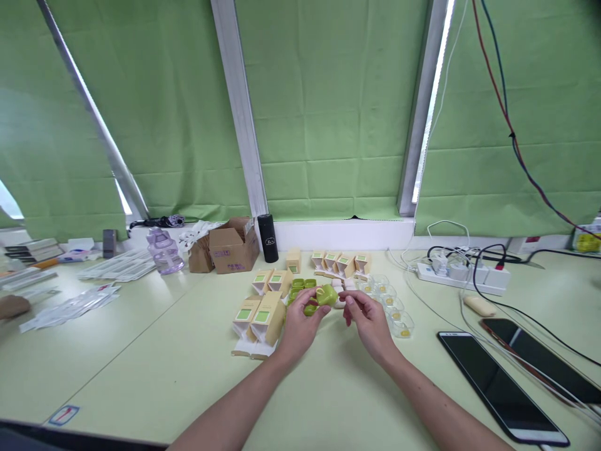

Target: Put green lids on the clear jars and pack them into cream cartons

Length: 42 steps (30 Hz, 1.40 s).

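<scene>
A small, rounded lime-green case (327, 296) is held up over the table in the fingers of my left hand (300, 324). Close by on its right, my right hand (370, 321) has thumb and fingers drawn together; whatever is between them, if anything, is too small to make out. Behind my left hand sit several green cases (297, 284), partly hidden by it. White rounded pieces (348, 284) lie just beyond the held case. Clear plastic cups (393, 305) with yellow bits in them stand right of my right hand. Open cream cartons with green labels (267, 318) lie left of my left hand.
More open cartons (346, 265) stand in a row behind. A cardboard box (232, 245), black cylinder (267, 238) and purple bottle (164, 252) are at back left. Phones (502, 385), cables and a power strip (462, 279) occupy the right. Another person's hand (13, 306) shows far left.
</scene>
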Tool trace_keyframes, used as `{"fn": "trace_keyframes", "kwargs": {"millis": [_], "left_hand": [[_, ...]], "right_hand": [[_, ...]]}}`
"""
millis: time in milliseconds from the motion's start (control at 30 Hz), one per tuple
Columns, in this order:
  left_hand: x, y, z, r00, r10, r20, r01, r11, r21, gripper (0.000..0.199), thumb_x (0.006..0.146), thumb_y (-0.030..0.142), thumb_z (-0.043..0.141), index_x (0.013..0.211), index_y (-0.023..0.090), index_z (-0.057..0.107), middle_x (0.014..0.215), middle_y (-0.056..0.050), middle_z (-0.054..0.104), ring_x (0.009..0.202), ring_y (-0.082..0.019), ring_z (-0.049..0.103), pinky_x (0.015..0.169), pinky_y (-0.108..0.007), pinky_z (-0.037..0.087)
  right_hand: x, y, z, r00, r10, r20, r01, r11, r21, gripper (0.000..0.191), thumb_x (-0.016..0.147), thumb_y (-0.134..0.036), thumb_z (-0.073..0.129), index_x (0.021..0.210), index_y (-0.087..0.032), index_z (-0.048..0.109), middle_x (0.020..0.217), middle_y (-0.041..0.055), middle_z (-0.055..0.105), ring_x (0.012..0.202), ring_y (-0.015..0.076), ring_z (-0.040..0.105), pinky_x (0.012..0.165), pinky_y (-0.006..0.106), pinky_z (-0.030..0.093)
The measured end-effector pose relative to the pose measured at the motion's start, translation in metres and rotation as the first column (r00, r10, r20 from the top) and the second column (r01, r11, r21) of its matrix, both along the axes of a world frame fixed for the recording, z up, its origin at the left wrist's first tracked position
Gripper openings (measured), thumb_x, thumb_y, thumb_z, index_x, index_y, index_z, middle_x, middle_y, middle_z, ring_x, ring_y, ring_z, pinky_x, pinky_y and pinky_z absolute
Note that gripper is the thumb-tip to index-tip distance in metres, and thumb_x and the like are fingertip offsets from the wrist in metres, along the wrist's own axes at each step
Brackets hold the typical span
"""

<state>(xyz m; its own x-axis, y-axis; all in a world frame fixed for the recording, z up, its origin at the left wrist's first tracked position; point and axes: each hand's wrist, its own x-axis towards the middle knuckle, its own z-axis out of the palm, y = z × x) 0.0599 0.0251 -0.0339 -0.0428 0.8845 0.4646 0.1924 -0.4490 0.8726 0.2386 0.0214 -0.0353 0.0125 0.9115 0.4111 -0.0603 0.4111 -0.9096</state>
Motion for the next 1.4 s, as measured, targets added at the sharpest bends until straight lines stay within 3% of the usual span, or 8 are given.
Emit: {"fn": "trace_keyframes", "kwargs": {"millis": [333, 467, 600, 700, 867, 1033, 1167, 1400], "left_hand": [[-0.002, 0.006, 0.005, 0.983, 0.015, 0.183, 0.023, 0.978, -0.206, 0.070, 0.068, 0.068, 0.087, 0.110, 0.012, 0.080, 0.088, -0.011, 0.081, 0.086, -0.028, 0.077, 0.080, -0.037, 0.062], [-0.004, 0.009, 0.003, 0.986, 0.036, 0.161, 0.001, 0.974, -0.226, 0.075, 0.068, 0.075, 0.082, 0.108, 0.011, 0.080, 0.086, -0.010, 0.080, 0.082, -0.026, 0.076, 0.079, -0.035, 0.060], [-0.004, 0.008, 0.004, 0.990, 0.038, 0.137, -0.006, 0.973, -0.230, 0.078, 0.070, 0.079, 0.078, 0.109, 0.011, 0.079, 0.087, -0.010, 0.080, 0.084, -0.026, 0.076, 0.082, -0.034, 0.059], [-0.004, 0.006, 0.006, 0.991, 0.046, 0.123, -0.016, 0.972, -0.236, 0.081, 0.069, 0.082, 0.077, 0.109, 0.012, 0.080, 0.087, -0.011, 0.080, 0.085, -0.027, 0.076, 0.081, -0.034, 0.059], [-0.004, 0.007, 0.006, 0.989, 0.053, 0.140, -0.018, 0.972, -0.236, 0.085, 0.066, 0.082, 0.079, 0.113, 0.012, 0.079, 0.084, -0.011, 0.080, 0.088, -0.028, 0.076, 0.080, -0.034, 0.059], [-0.004, 0.007, 0.005, 0.985, 0.048, 0.165, -0.010, 0.975, -0.224, 0.082, 0.066, 0.080, 0.081, 0.112, 0.013, 0.080, 0.080, -0.009, 0.080, 0.085, -0.027, 0.076, 0.080, -0.035, 0.059], [-0.003, 0.006, 0.006, 0.980, 0.034, 0.196, 0.009, 0.976, -0.216, 0.077, 0.067, 0.078, 0.082, 0.109, 0.014, 0.081, 0.081, -0.008, 0.079, 0.083, -0.026, 0.076, 0.081, -0.034, 0.059], [-0.004, 0.009, 0.004, 0.974, 0.048, 0.222, 0.001, 0.976, -0.216, 0.080, 0.063, 0.079, 0.084, 0.108, 0.014, 0.080, 0.083, -0.008, 0.080, 0.087, -0.027, 0.077, 0.083, -0.035, 0.060]], "right_hand": [[0.012, -0.003, 0.010, 0.971, -0.158, 0.179, 0.127, 0.977, 0.172, 0.036, 0.101, -0.051, 0.059, 0.092, -0.022, 0.078, 0.125, 0.0126, 0.067, 0.097, 0.0236, 0.067, 0.063, 0.029, 0.053], [0.024, -0.002, 0.021, 0.894, -0.257, 0.367, 0.165, 0.950, 0.264, 0.028, 0.101, -0.040, 0.055, 0.097, -0.022, 0.075, 0.119, 0.0099, 0.069, 0.085, 0.0196, 0.068, 0.063, 0.029, 0.051], [0.046, 0.002, 0.039, 0.536, -0.363, 0.762, 0.242, 0.931, 0.273, 0.018, 0.097, -0.028, 0.058, 0.098, -0.025, 0.075, 0.105, 0.0052, 0.074, 0.077, 0.0190, 0.066, 0.067, 0.031, 0.044], [0.061, 0.002, 0.053, 0.270, -0.235, 0.934, 0.327, 0.934, 0.140, 0.017, 0.094, -0.025, 0.061, 0.090, -0.027, 0.078, 0.089, 0.0052, 0.076, 0.083, 0.0245, 0.070, 0.064, 0.031, 0.037], [0.070, -0.004, 0.061, 0.083, -0.025, 0.996, 0.311, 0.950, -0.002, 0.010, 0.089, -0.031, 0.071, 0.090, -0.025, 0.079, 0.097, 0.0094, 0.079, 0.092, 0.0307, 0.074, 0.067, 0.034, 0.038], [0.062, -0.008, 0.055, -0.065, 0.043, 0.997, 0.240, 0.970, -0.027, 0.019, 0.081, -0.011, 0.067, 0.096, -0.019, 0.076, 0.100, 0.0132, 0.079, 0.097, 0.0330, 0.075, 0.069, 0.033, 0.042], [0.052, -0.010, 0.047, -0.075, -0.026, 0.997, 0.171, 0.985, 0.038, 0.021, 0.077, -0.005, 0.062, 0.089, -0.017, 0.075, 0.093, 0.0162, 0.078, 0.091, 0.0338, 0.075, 0.067, 0.033, 0.041], [0.023, -0.021, 0.033, 0.086, -0.129, 0.988, -0.071, 0.988, 0.135, 0.015, 0.073, -0.006, 0.066, 0.076, -0.020, 0.071, 0.080, 0.0110, 0.075, 0.074, 0.0259, 0.070, 0.061, 0.031, 0.031]]}}
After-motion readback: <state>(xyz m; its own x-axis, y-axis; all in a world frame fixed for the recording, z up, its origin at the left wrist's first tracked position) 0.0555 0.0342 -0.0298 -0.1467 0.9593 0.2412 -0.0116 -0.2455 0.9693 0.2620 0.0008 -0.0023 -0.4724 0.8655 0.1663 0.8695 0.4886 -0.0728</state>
